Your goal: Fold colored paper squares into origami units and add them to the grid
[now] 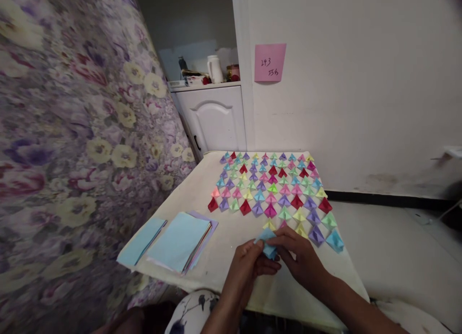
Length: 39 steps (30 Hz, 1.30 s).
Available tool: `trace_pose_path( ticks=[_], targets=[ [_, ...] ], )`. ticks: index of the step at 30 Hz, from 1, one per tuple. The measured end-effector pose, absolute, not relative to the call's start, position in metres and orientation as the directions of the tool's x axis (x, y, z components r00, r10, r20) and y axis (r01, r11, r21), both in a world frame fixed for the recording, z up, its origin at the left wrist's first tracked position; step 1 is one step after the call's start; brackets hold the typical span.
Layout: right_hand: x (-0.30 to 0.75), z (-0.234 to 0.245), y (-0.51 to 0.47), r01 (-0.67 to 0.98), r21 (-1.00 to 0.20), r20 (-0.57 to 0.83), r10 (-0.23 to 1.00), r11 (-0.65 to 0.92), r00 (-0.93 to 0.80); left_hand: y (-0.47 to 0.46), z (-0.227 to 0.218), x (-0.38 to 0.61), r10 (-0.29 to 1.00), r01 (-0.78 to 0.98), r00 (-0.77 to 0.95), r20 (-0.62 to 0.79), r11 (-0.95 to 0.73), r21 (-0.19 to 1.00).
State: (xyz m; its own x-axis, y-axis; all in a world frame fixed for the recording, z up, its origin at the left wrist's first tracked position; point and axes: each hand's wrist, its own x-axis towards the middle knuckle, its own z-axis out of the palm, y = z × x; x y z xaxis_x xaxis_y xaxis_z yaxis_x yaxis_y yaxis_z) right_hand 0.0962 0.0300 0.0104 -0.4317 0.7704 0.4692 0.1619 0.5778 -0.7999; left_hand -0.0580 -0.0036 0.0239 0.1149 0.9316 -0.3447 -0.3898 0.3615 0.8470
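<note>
Between my two hands is a small light-blue folded paper piece [269, 246], held just above the near part of the table. My left hand [249, 264] pinches its left side, thumb on top and fingers curled beneath. On the other side, my right hand [298, 252] grips the upper right edge with its fingertips. Just past my hands, rows of small folded paper pieces in many colours [270, 210] cover the right and far part of the table. A light-blue one [335, 241] lies at the near right end of these rows.
A stack of coloured paper sheets [180, 240], light blue on top, lies left on the cream tabletop [187, 192]. Beside it is a narrower stack [142, 240]. A floral curtain [90, 132] hangs at the left. Behind stand a white cabinet [214, 120] and a wall with a pink note [270, 63].
</note>
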Motion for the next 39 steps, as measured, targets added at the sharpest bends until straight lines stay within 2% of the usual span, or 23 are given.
trace_pose_path(
  ticks=[2,6,12,18,24,29,35,39],
  targets=[
    [0.093,0.012,0.028,0.138,-0.868,0.405,0.841,0.477,-0.358,-0.003,0.023,-0.058,0.935,-0.374,0.099,-0.340,0.351,0.858],
    [0.085,0.012,0.025,0.063,-0.980,0.166,0.948,0.189,-0.272,-0.003,0.021,-0.057,0.940,-0.319,0.075,-0.332,0.338,0.886],
    [0.081,0.003,0.029,-0.078,-0.997,-0.003,0.969,-0.022,-0.246,-0.001,0.011,-0.057,0.938,-0.234,0.045,-0.344,0.344,0.909],
    [0.084,-0.003,0.032,-0.013,-0.993,-0.106,0.954,-0.114,-0.281,0.001,0.009,-0.056,0.941,-0.243,0.023,-0.338,0.334,0.911],
    [0.085,-0.006,0.031,-0.209,-0.951,-0.131,0.910,-0.228,-0.394,0.003,0.010,-0.056,0.937,-0.275,-0.002,-0.350,0.336,0.901],
    [0.087,-0.003,0.031,-0.222,-0.936,-0.166,0.897,-0.274,-0.409,0.003,0.009,-0.056,0.943,-0.269,-0.021,-0.332,0.315,0.910],
    [0.087,-0.006,0.033,-0.097,-0.948,-0.259,0.910,-0.304,-0.323,0.003,0.008,-0.054,0.947,-0.221,-0.034,-0.321,0.306,0.926],
    [0.085,-0.007,0.034,-0.183,-0.921,-0.267,0.899,-0.344,-0.347,0.004,0.005,-0.055,0.952,-0.196,-0.048,-0.302,0.287,0.938]
  ],
)
